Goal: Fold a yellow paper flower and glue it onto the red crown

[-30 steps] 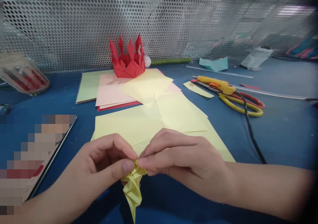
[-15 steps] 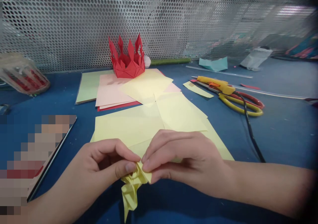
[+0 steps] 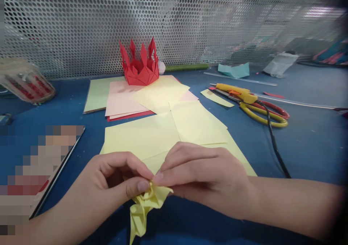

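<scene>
Between my hands is a piece of folded yellow paper, its creased, pointed end hanging down over the blue table. My left hand pinches its upper edge between thumb and forefinger. From the other side, my right hand has its fingertips closed on the same top edge, close against the left fingertips. The right thumb is mostly hidden behind the fingers. Flat yellow sheets lie just beyond both hands. Further back, a red folded-paper crown stands upright on the stacked paper.
Right of the sheets lie a yellow glue gun with a black cord, and yellow-and-red scissors. Pink sheets and a green pad are behind left. A jar-like container sits at far left. A perforated metal panel closes the back.
The yellow paper's hanging end has swung left, and a pointed flap now spreads out to the right beneath my right fingers. Both hands keep pinching, with small finger shifts.
</scene>
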A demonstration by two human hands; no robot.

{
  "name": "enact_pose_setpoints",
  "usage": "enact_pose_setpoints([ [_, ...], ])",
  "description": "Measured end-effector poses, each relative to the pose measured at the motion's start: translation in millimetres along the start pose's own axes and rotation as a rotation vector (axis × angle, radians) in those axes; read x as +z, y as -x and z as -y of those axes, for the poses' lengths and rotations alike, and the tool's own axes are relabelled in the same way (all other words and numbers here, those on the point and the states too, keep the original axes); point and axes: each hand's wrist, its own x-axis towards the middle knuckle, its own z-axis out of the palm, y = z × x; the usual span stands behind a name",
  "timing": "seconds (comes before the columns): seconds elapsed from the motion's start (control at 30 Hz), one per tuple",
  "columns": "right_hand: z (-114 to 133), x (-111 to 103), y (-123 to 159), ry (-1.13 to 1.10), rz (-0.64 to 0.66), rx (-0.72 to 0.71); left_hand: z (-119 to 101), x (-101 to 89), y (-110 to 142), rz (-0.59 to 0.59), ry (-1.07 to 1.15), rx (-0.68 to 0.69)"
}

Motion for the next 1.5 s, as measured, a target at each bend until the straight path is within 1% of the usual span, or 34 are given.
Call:
enact_pose_setpoints([
  [0.23, -0.1, -2.4, 0.3, 0.053, 0.013, -0.038, -0.9, -0.6, -3.9, -0.012, -0.013, 0.002],
  [0.4, 2.6, -0.8, 2.5, 0.127, 0.088, -0.133, 0.6, 0.1, -3.0, 0.015, 0.035, -0.028],
  [0.6, 6.2, -2.8, 2.7, 0.148, 0.085, -0.137, 1.1, 0.7, 1.2, 0.052, 0.078, -0.058],
  [0.73, 6.2, -4.9, 0.1, 0.137, 0.092, -0.15, 0.4, 2.5, 3.2, 0.074, 0.191, -0.131],
  [0.87, 7.2, -5.2, 0.6, 0.136, 0.074, -0.154, -0.1, 3.8, 4.0, 0.057, 0.203, -0.151],
  [0.93, 8.6, -6.6, 1.6, 0.172, 0.079, -0.163, 0.8, 3.5, 4.5, 0.059, 0.199, -0.144],
  [1.03, 13.3, -8.0, 3.2, 0.26, 0.164, -0.201, 5.0, 1.7, 6.2, 0.075, 0.181, -0.132],
  [1.1, 18.4, -4.7, 5.7, 0.353, 0.187, -0.231, 9.0, 0.0, 8.1, 0.111, 0.179, -0.1],
  [1.13, 21.2, -1.4, 7.9, 0.408, 0.121, -0.244, 10.8, -0.7, 9.2, 0.135, 0.181, -0.081],
  [1.17, 23.8, 2.6, 10.7, 0.473, 0.082, -0.247, 12.2, -1.1, 10.4, 0.16, 0.185, -0.066],
  [1.23, 27.9, 11.0, 17.8, 0.564, 0.058, -0.15, 13.2, -0.9, 12.4, 0.192, 0.176, -0.062],
  [1.27, 29.1, 14.2, 21.6, 0.562, 0.052, -0.123, 12.9, -0.3, 13.1, 0.206, 0.155, -0.068],
  [1.3, 29.8, 16.5, 25.2, 0.531, 0.046, -0.16, 12.2, 0.4, 13.6, 0.21, 0.129, -0.072],
  [1.37, 30.4, 17.6, 30.6, 0.523, 0.156, -0.151, 10.5, 1.4, 13.7, 0.222, 0.059, -0.066],
  [1.43, 31.0, 15.8, 32.4, 0.543, 0.173, -0.131, 9.6, 1.3, 12.6, 0.239, -0.024, -0.032],
  [1.5, 32.0, 13.7, 30.3, 0.583, 0.129, -0.12, 10.1, -0.2, 11.0, 0.252, -0.086, 0.024],
])
